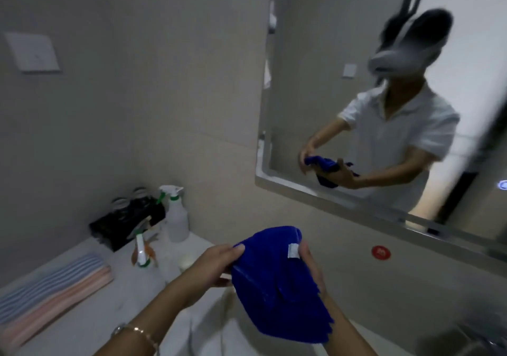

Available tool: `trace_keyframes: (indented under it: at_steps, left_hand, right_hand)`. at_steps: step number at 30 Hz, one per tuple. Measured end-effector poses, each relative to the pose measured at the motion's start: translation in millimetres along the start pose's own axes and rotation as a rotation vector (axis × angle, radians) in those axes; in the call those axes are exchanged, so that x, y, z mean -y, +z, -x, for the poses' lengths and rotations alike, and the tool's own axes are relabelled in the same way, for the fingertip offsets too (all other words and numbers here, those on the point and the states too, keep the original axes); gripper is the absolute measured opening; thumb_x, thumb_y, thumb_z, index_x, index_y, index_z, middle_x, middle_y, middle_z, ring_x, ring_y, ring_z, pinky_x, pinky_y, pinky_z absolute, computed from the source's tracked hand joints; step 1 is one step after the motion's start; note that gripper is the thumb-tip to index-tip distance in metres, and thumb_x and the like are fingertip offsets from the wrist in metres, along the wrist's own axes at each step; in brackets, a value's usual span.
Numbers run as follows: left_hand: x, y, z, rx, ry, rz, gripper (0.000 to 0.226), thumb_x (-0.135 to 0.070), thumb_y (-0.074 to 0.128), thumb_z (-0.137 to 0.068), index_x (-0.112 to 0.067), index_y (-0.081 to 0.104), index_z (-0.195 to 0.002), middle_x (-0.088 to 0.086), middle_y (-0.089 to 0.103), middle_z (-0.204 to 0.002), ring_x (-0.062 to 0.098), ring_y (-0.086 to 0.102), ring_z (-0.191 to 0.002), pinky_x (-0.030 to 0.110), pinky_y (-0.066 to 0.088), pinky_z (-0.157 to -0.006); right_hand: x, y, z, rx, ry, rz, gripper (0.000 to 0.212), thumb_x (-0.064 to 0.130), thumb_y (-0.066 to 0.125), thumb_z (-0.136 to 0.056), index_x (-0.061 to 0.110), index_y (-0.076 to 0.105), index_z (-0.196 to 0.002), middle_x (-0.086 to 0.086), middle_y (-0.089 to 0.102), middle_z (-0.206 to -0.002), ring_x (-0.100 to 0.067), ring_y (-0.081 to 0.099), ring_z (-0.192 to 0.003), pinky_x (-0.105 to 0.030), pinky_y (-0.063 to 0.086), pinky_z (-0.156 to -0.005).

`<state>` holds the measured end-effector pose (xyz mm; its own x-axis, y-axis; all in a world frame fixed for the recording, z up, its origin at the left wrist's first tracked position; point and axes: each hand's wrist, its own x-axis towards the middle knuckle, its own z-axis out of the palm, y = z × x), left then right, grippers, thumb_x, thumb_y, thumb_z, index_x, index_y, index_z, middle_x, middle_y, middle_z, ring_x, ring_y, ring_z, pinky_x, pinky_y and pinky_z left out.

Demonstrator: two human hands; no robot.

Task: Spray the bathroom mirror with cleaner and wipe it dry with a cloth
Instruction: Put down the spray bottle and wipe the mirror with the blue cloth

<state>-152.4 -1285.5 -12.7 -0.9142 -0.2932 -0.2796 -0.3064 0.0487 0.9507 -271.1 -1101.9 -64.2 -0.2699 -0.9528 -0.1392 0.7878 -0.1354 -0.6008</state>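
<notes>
Mirror [301, 81] lies above and right of the blue cloth [274, 281], which left hand [216, 262] and right hand [312, 270] grip; right is nearer.

Gold bracelet [142, 331] on the left wrist; white short-sleeved shirt [397, 141] and headset [395, 53].

The cloth [277, 281] you hold between your left hand [216, 262] and right hand [311, 265] is plush, matt blue fabric with a white sewn-in label [293, 251]. Above your right hand, the mirror [329, 81] is glossy glass in a smooth pale frame. Beyond your left hand, the bottle [177, 219] is cloudy white plastic. Left of that hand, the towels [55, 287] are soft ribbed fabric on a smooth pale surface [90, 322]. The bracelet [142, 331] on your left wrist glints like metal.
</notes>
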Motion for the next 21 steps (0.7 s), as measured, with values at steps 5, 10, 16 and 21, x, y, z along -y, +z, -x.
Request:
trace_keyframes:
  at_steps: [5,10,16,21]
  left_hand:
    - [48,-69,35,-0.197,0.057,-0.096,0.016,-0.027,0.061,-0.09,-0.012,0.061,-0.083,0.003,0.066,-0.08,0.012,0.064,-0.076,0.028,0.056,-0.076]
    - [95,-140,72,-0.27,-0.027,-0.314,0.013,-0.031,0.066,-0.086,-0.02,0.065,-0.092,-0.003,0.07,-0.086,0.009,0.066,-0.079,0.03,0.055,-0.075]
    - [144,-203,105,-0.385,-0.136,-0.546,0.007,-0.031,0.066,-0.086,-0.031,0.059,-0.088,-0.012,0.064,-0.087,0.002,0.062,-0.079,0.018,0.052,-0.07]
    - [184,-239,118,-0.551,-0.224,-0.562,0.008,-0.021,0.063,-0.088,-0.025,0.057,-0.084,-0.005,0.062,-0.088,0.009,0.059,-0.081,0.026,0.051,-0.077]
  right_hand:
    - [-30,52,-59,-0.194,0.085,0.459,0.047,0.032,0.07,-0.086,0.001,0.064,-0.121,-0.024,0.061,-0.123,-0.039,0.062,-0.108,-0.046,0.054,-0.086]
    - [-76,74,-124,-0.196,0.191,1.032,0.02,0.017,0.069,-0.084,0.008,0.069,-0.102,-0.013,0.072,-0.099,-0.029,0.068,-0.094,-0.045,0.052,-0.087]
    - [-133,112,-211,0.074,0.203,1.727,0.013,0.023,0.057,-0.094,0.022,0.066,-0.103,0.002,0.068,-0.101,-0.011,0.064,-0.088,-0.028,0.054,-0.079]
    - [-182,130,-269,0.245,0.144,2.029,0.023,0.026,0.049,-0.097,0.023,0.063,-0.115,-0.001,0.065,-0.112,-0.017,0.06,-0.098,-0.035,0.052,-0.085]
